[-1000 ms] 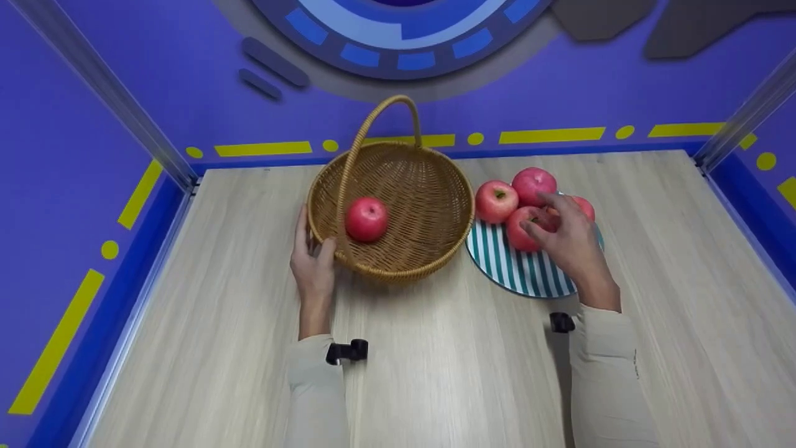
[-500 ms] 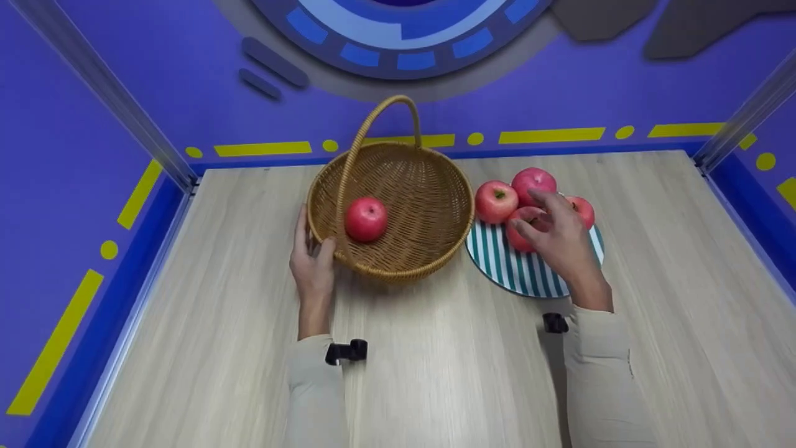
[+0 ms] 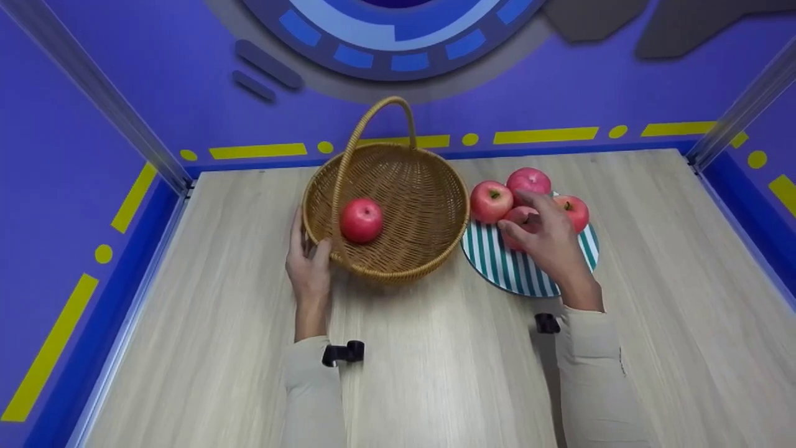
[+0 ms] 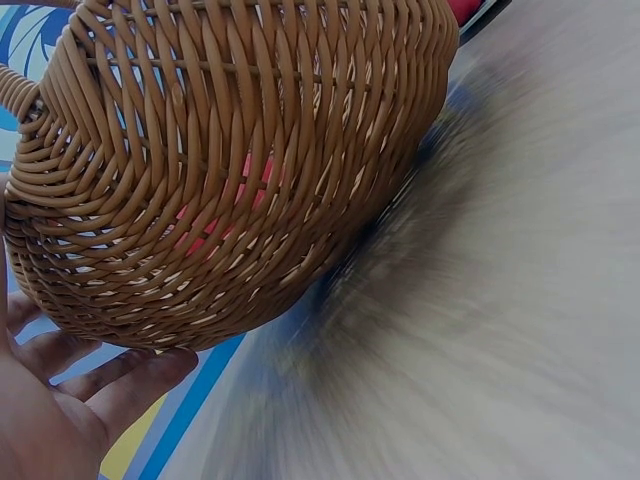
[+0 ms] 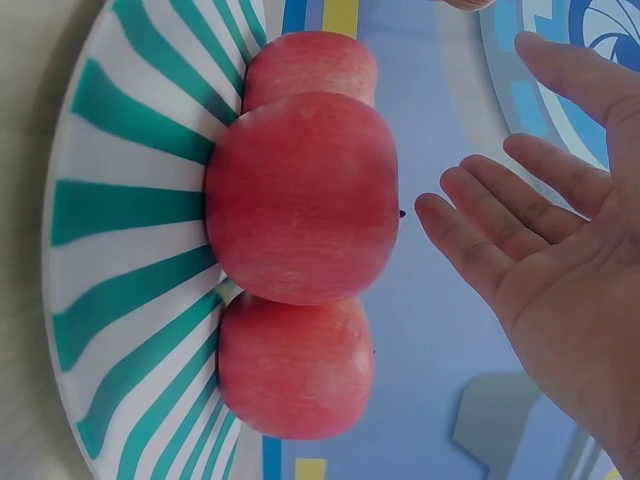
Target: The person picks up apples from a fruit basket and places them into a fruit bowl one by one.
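My left hand (image 3: 309,274) grips the left side of a wicker basket (image 3: 426,205), thumb at the rim and fingers against the outside. Inside the basket lies one red apple (image 3: 362,221), which shows through the weave in the left wrist view. Over a plate with green and white stripes (image 3: 510,274) hovers my right hand (image 3: 553,246), fingers spread and holding nothing. The front apple (image 5: 300,200) on that plate is just below it, apart from the fingertips in the right wrist view. Around it sit a left apple (image 3: 491,202), a back apple (image 3: 528,180) and a right apple (image 3: 573,213).
The basket's tall arched handle (image 3: 343,168) stands up over its left part. Behind basket and plate rises a blue-purple back wall (image 3: 472,109) with yellow marks. A pale wooden table (image 3: 429,367) carries everything.
My right hand has moved a little to the left above the plate, uncovering more of the right apple. The left hand keeps its hold on the basket; the head view has shifted slightly.
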Demonstrator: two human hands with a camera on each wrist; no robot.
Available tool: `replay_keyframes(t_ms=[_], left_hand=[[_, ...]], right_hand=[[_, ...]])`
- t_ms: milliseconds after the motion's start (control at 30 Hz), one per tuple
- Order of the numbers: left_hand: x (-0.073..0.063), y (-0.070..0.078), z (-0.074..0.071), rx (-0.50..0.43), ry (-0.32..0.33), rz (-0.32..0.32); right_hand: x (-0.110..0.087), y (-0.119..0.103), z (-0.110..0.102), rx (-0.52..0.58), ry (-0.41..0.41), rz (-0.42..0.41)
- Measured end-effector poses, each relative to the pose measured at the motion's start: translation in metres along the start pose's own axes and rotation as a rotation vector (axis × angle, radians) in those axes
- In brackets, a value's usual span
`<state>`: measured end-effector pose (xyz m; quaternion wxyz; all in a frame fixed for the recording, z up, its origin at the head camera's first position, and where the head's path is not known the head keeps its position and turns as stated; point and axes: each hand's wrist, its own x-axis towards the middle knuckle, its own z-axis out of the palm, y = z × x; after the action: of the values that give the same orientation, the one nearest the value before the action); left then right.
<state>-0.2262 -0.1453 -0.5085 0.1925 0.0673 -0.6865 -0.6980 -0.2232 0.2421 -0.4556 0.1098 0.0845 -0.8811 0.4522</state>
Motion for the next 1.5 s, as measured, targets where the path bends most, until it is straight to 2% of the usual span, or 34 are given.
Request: replay_keyframes(t_ms=[267, 600, 933, 1300, 1500], left_hand=[[0.001, 0.003, -0.001, 0.018, -0.005, -0.002], [0.001, 0.002, -0.001, 0.028, -0.001, 0.003], [0.003, 0.003, -0.001, 0.039, 0.004, -0.021], [0.002, 0.002, 0.002, 0.060, 0.017, -0.017], [0.001, 0.003, 0.002, 0.060, 0.028, -0.011]], right_hand=[[0.001, -0.005, 0.003, -0.023, -0.001, -0.020], [0.002, -0.013, 0.009, -0.040, 0.004, 0.002], [0.001, -0.026, 0.017, 0.004, 0.008, -0.013], [0.001, -0.040, 0.023, 0.077, 0.025, -0.126], [0.006, -0.049, 0.029, 0.032, 0.035, -0.213]])
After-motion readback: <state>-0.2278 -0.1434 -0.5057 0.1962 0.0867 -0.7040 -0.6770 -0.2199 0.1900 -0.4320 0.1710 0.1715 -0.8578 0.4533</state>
